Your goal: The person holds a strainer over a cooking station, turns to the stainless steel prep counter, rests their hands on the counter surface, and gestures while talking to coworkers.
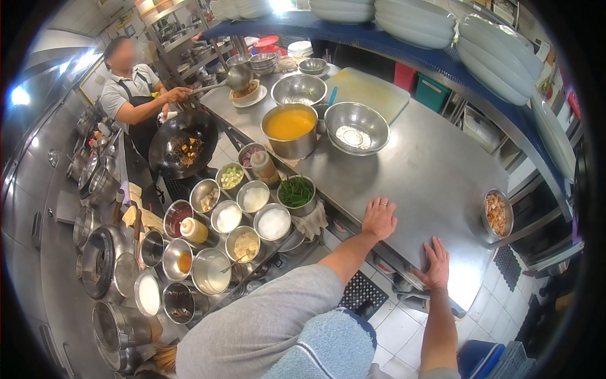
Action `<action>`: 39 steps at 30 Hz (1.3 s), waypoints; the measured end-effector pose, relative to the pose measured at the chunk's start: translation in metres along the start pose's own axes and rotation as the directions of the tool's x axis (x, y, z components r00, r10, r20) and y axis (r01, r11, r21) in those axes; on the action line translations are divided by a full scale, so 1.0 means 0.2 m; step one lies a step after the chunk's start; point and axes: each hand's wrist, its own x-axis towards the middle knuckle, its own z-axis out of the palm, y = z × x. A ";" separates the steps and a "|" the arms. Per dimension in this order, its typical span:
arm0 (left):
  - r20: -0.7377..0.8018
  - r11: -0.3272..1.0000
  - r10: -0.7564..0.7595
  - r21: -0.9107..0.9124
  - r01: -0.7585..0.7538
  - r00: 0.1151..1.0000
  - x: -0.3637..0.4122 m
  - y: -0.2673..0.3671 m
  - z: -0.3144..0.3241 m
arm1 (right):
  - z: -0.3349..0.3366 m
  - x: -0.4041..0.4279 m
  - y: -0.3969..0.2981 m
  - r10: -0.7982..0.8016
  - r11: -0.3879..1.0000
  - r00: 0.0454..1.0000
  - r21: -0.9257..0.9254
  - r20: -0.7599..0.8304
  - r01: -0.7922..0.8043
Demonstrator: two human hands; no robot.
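My left hand [379, 219], with a ring on one finger, rests palm down near the front edge of a stainless steel worktable [426, 166]. Flat on the same edge, further right, lies my right hand [434, 263], its thumb spread from the fingers. Neither hand holds anything. A steel bowl of orange-brown pieces [497, 214] stands at the table's right end, beyond my right hand. Left of my left hand is a steel container of chopped green stalks [296, 192]. Further back on the table are a perforated steel bowl [357, 128] and a pot of orange liquid [289, 124].
A co-worker [135, 94] holds a wok [183, 144] and a ladle [240, 78] over a bowl on a plate [246, 97]. Seasoning containers [228, 217] crowd the left side. A cutting board [369, 92] lies at the back, below a shelf [350, 34] with stacked white plates.
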 end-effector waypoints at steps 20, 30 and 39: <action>0.021 1.000 -0.021 0.010 0.021 1.000 0.01 0.00 0.03 | 0.00 -0.01 0.01 -0.017 1.000 0.999 0.005 -0.029 0.017; -0.034 1.000 0.008 0.010 -0.007 0.999 0.00 -0.02 0.03 | 0.00 0.01 0.00 -0.018 1.000 1.000 0.007 -0.012 0.018; -0.054 0.999 0.013 0.037 -0.011 0.998 -0.01 -0.01 0.03 | -0.01 0.01 -0.02 -0.037 0.999 0.998 0.004 -0.042 0.038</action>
